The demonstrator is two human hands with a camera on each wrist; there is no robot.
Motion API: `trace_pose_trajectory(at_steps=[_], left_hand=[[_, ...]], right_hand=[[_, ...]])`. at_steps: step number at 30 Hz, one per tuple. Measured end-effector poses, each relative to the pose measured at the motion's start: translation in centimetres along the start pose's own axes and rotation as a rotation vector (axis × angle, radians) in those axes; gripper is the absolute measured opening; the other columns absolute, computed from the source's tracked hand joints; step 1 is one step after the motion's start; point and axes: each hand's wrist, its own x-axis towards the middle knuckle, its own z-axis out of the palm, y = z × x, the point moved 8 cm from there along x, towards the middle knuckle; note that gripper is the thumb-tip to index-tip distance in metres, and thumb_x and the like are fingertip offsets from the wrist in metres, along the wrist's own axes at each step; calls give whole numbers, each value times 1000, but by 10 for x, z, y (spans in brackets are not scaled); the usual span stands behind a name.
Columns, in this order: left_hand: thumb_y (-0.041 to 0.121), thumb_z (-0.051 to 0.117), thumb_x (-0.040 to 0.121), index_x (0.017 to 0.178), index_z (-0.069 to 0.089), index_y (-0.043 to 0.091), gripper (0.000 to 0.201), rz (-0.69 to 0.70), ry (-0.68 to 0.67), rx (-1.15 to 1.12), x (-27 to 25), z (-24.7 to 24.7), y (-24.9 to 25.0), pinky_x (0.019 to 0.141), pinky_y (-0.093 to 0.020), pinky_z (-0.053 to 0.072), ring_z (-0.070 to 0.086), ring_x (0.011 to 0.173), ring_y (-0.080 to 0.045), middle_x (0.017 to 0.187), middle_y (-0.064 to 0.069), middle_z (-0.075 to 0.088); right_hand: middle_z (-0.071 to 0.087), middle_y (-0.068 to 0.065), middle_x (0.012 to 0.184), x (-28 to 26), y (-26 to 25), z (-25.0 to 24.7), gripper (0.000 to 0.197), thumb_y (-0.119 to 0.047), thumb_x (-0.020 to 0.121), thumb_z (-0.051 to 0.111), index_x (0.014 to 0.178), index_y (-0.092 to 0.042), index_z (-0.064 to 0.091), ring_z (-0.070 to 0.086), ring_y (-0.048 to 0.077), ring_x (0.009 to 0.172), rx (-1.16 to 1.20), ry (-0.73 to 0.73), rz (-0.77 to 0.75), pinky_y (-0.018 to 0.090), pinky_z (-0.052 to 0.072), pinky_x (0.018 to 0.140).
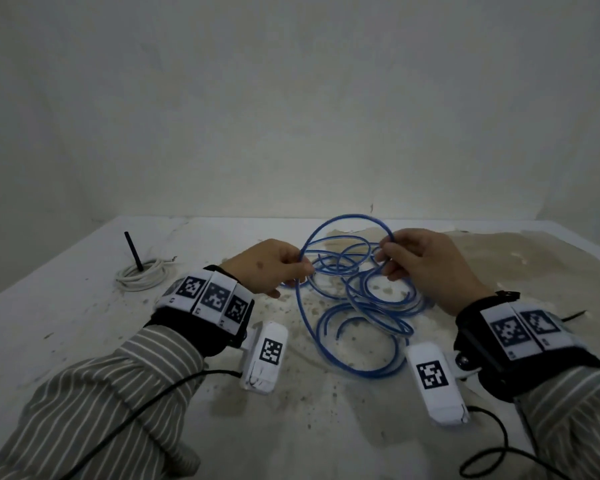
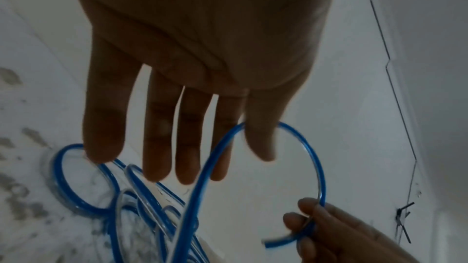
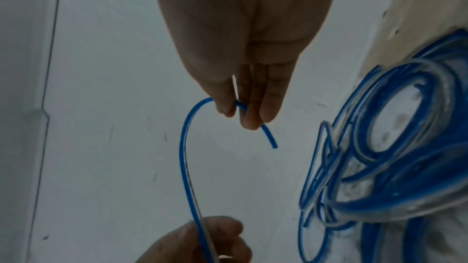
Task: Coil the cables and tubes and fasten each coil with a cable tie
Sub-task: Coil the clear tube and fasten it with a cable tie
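The thin blue flexible plastic tube [image 1: 357,299] lies in a loose tangle of loops on the stained white tabletop [image 1: 84,306], straight ahead of me at twelve o'clock, and one arc of it is raised off the pile between my two hands. My right hand [image 1: 426,268] pinches the tube just short of its cut free end between thumb and fingers, the short tail poking past the fingertips in the right wrist view. My left hand [image 1: 267,268] holds the same arc at about nine o'clock from the right one, thumb against curled forefinger round the tube, the other fingers fairly straight in the left wrist view. So the lifted span runs side to side, nine to three, with the slack trailing down toward six o'clock. I judge the first loop is being formed, and the next turn must come from the pile below. At ten o'clock, well apart, a coiled white cable [image 1: 141,277] rests with a black cable tie [image 1: 134,251] standing upright from it.
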Motion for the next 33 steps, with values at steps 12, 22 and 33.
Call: trace_pose_trajectory(at_steps=[12, 22, 33], left_hand=[[28, 21, 94, 94, 73, 18, 52, 186, -81, -552, -26, -2, 45, 77, -33, 49, 64, 92, -21, 100, -11, 70], [-7, 59, 83, 97, 66, 19, 30, 444, 21, -233, -34, -3, 60, 81, -24, 55, 65, 89, -6, 96, 2, 69], [19, 62, 87, 89, 69, 6, 14, 450, 306, 2, -29, -18, 49, 77, -20, 50, 63, 83, -8, 86, -2, 71]], right_hand=[[70, 6, 79, -7, -38, 38, 16, -4, 96, 42, 87, -12, 54, 63, 15, 57, 209, -99, 19, 27, 57, 63], [66, 10, 64, -17, -26, 56, 16, -7, 97, 40, 94, 0, 55, 63, 14, 48, 520, -123, 252, 24, 55, 50], [69, 26, 89, -58, -16, 89, 48, -49, 87, 46, 126, -22, 43, 68, 36, 74, 414, -568, 493, 37, 57, 72]])
